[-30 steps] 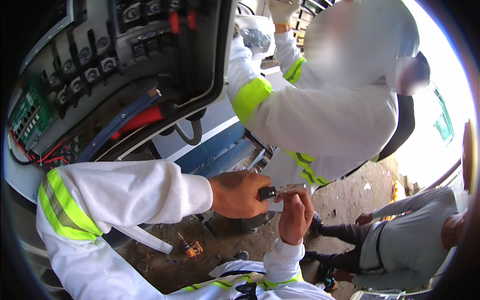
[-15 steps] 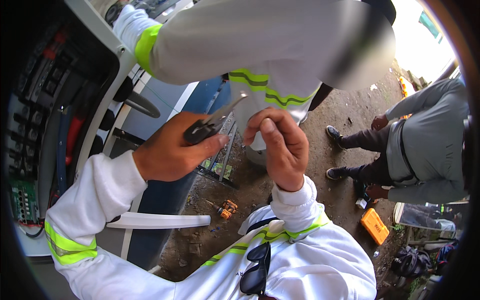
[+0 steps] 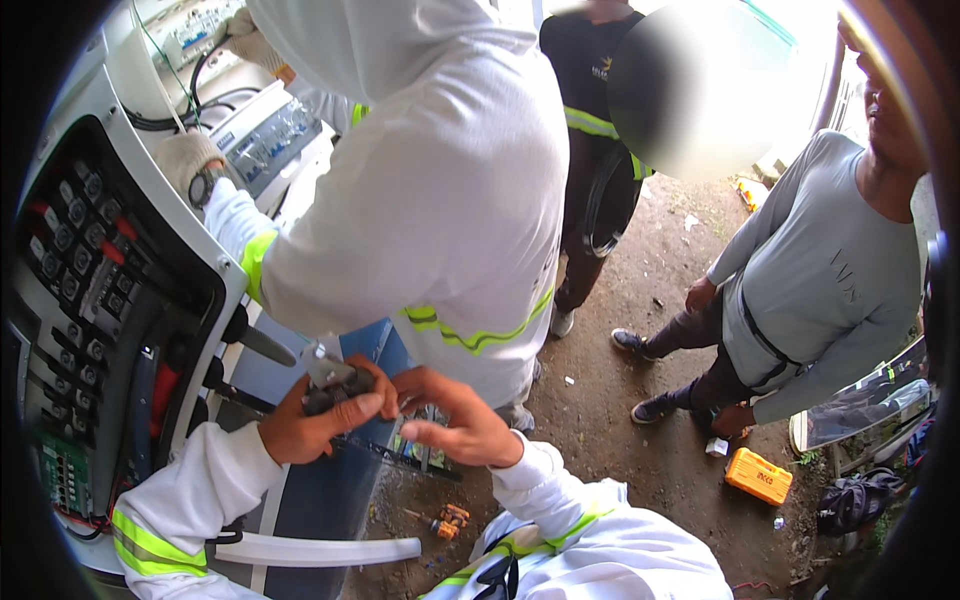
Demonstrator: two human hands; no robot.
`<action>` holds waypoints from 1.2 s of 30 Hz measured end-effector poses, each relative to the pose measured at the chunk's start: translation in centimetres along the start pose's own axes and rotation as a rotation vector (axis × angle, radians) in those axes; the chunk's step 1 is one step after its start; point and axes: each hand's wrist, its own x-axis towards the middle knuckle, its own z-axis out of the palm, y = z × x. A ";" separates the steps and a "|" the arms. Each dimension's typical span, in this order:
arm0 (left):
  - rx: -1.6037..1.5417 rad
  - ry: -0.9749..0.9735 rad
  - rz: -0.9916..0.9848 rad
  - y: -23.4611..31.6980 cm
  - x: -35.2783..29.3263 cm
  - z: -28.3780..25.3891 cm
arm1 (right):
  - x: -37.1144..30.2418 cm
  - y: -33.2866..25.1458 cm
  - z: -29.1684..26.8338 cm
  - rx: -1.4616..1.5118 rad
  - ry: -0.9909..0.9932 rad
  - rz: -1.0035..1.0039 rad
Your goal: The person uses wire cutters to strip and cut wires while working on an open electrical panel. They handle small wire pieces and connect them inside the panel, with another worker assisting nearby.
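My left hand (image 3: 318, 415) is closed around a hand tool (image 3: 332, 378) with a bare metal head and dark parts; its exact kind is not clear. The fingers of my right hand (image 3: 455, 415) reach to my left fingertips, the thumb standing apart, and nothing shows in its grip. Just left of the tool is an open electrical cabinet (image 3: 205, 300) with rows of terminals, red-covered parts and a green circuit board (image 3: 65, 475). Beyond my hands, a co-worker in a white hooded top (image 3: 430, 170) reaches a gloved hand (image 3: 188, 165) toward a breaker box (image 3: 265, 140).
A white curved strip (image 3: 320, 550) juts out below my left hand. On the dirt ground lie an orange power tool (image 3: 450, 520) and an orange case (image 3: 757, 476). A person in grey (image 3: 830, 270) stands at right; another in black (image 3: 590, 120) stands behind the co-worker.
Both hands have moved lower in view and come together, the tool turning in my left hand. My right thumb has parted from its fingers. My view has shifted, showing more of the co-worker.
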 end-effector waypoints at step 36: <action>0.262 0.275 0.310 0.4 1.0 -1.0 | -4.3 -0.2 -0.4 0.946 -0.410 0.580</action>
